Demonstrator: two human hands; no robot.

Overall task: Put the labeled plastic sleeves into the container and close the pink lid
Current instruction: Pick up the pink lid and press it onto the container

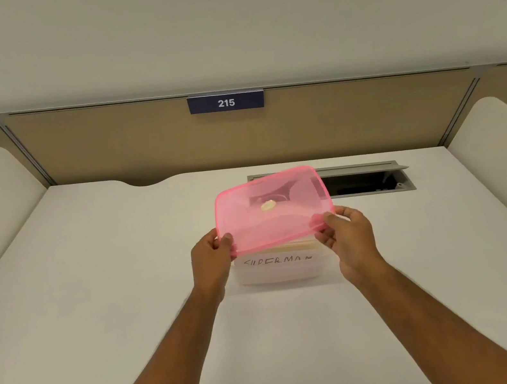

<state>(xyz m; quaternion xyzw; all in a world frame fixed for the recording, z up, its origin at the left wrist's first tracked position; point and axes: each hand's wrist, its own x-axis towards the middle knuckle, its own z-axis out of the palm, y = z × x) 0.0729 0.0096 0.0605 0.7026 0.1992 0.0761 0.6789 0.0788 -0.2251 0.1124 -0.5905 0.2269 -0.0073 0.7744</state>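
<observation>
We held the pink lid (273,208) by its two near corners, our left hand (211,260) pinching one corner between thumb and fingers and our right hand (348,236) pinching the other. The lid was a thin, translucent, rounded rectangle with a pale disc at its centre, tilted up over the container (277,267), its near edge just above the rim. The container was a clear, frosted plastic tub on the smooth white desk (109,285), with handwritten black lettering showing through its near wall. Farther right, a grey metal cable hatch (368,180) lay open in the desk.
</observation>
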